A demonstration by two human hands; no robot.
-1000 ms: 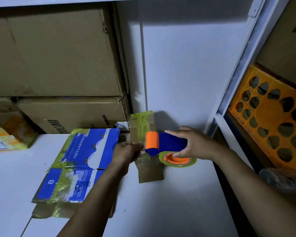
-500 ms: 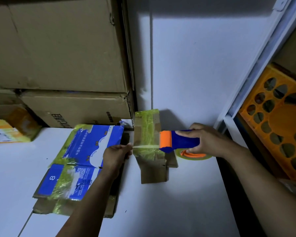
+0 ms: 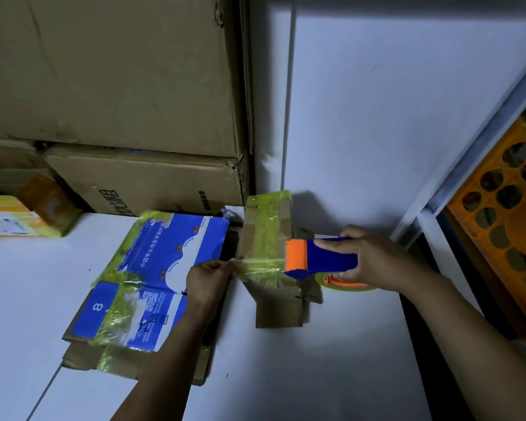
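My right hand grips a blue and orange tape dispenser with a roll of clear yellowish tape under it. A stretched strip of tape runs from the dispenser's orange end leftward to my left hand, which pinches the strip's free end. The strip hangs just over a small brown cardboard piece wrapped in yellowish tape, leaning near the white wall. Left of it a flattened blue and white printed carton lies on the white tabletop, partly under my left forearm.
Large brown cardboard boxes are stacked at the back left. A yellow packet lies at the far left. A white shelf frame and an orange perforated crate stand on the right.
The dispenser and my left hand have drawn apart, so the tape strip between them is longer. The view has shifted slightly, moving closer to the wall.
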